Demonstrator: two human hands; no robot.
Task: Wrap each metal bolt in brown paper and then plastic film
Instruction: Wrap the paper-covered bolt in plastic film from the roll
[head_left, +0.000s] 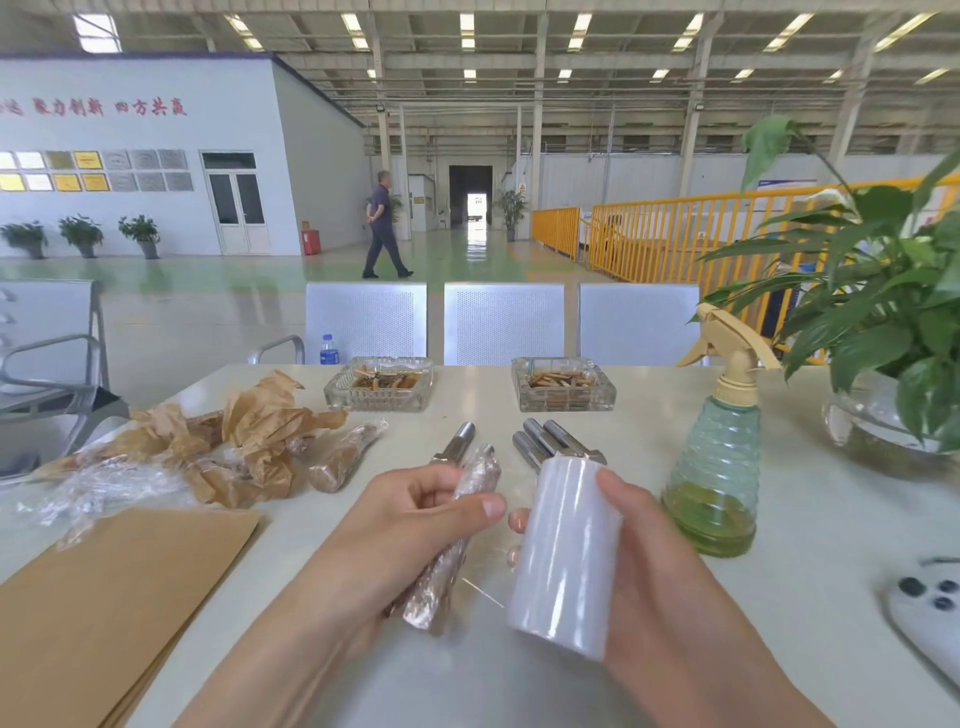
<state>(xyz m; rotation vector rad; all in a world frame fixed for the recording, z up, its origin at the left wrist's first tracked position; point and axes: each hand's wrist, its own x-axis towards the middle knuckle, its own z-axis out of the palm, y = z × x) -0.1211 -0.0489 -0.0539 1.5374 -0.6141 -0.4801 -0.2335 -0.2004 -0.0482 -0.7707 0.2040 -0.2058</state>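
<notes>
Hands meet above a pale table (519, 675), seen from the wearer's own head. The left hand (415, 525) grips a wrapped bolt (457, 530), fingers curled round its middle and the thumb pressed across the front. This bolt is long and slim, covered in brown paper under a shiny, crinkled skin of clear plastic film; it slants from near the table edge up and away. Just right of the wrapped bolt, the right hand (654, 566) holds a roll of plastic film (569, 551), a milky white cylinder standing nearly upright, with the thumb along its right side and fingertips showing at its left edge. A thin strand of film runs between the roll and the wrapped bolt.

Beyond the wrapped bolt, one bare metal bolt (457, 447) lies on the table, grey and threaded at its far end. Three more bare bolts (550, 441) lie side by side just behind the roll. Left of the wrapped bolt rests another finished bolt (343, 460) in paper and film, then a heap of crumpled brown paper and loose film (218, 457). Flat sheets of brown paper (104, 597) lie nearer, also left. Far right of the wrapped bolt stands a green spray bottle (717, 478). Two glass ashtrays (379, 384) sit at the table's far side.
</notes>
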